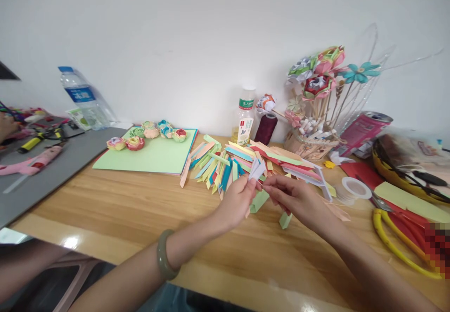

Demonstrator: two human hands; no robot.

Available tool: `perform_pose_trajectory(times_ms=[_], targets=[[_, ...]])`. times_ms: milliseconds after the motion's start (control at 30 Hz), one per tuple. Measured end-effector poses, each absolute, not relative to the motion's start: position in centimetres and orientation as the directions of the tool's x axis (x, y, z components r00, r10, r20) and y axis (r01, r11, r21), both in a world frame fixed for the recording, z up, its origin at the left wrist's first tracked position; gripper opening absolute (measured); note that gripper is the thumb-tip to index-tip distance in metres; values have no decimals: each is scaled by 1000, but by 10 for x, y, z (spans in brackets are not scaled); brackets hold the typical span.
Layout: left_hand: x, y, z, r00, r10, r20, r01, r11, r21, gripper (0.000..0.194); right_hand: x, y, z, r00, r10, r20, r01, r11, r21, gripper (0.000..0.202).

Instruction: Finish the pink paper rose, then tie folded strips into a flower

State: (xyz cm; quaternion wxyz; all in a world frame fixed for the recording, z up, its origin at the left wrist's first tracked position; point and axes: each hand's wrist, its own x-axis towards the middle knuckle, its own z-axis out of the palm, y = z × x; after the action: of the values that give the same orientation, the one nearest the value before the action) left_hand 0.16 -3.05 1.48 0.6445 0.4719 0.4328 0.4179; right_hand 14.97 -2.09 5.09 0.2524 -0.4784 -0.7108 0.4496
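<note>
My left hand (239, 197), with a green bangle on its wrist, pinches a bundle of folded white paper (257, 169) above the table. Close on its right, the fingers of my right hand (290, 197) are pressed together near the base of the white paper; what they hold is too small to make out. Behind and around both hands spreads a pile of folded paper strips (225, 171) in green, blue, peach, yellow and red. Two pale green folded pieces, one of them a strip (285, 220), lie on the table just below my hands.
Small paper flowers (135, 143) sit on green sheets (151, 159) at the left. Bottles, a thread spool (265, 129) and a flower basket (309, 145) stand behind. Tape (355, 189) and yellow-handled scissors (390, 241) lie right. Another person's hand (7, 127) shows far left.
</note>
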Motion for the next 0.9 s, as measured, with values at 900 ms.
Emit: perform_pose_trajectory(times_ms=[900], targets=[[-15, -31, 33, 872, 460, -167, -258, 722, 642, 9, 155, -19, 51, -461, 862, -211, -70, -273, -959, 28]])
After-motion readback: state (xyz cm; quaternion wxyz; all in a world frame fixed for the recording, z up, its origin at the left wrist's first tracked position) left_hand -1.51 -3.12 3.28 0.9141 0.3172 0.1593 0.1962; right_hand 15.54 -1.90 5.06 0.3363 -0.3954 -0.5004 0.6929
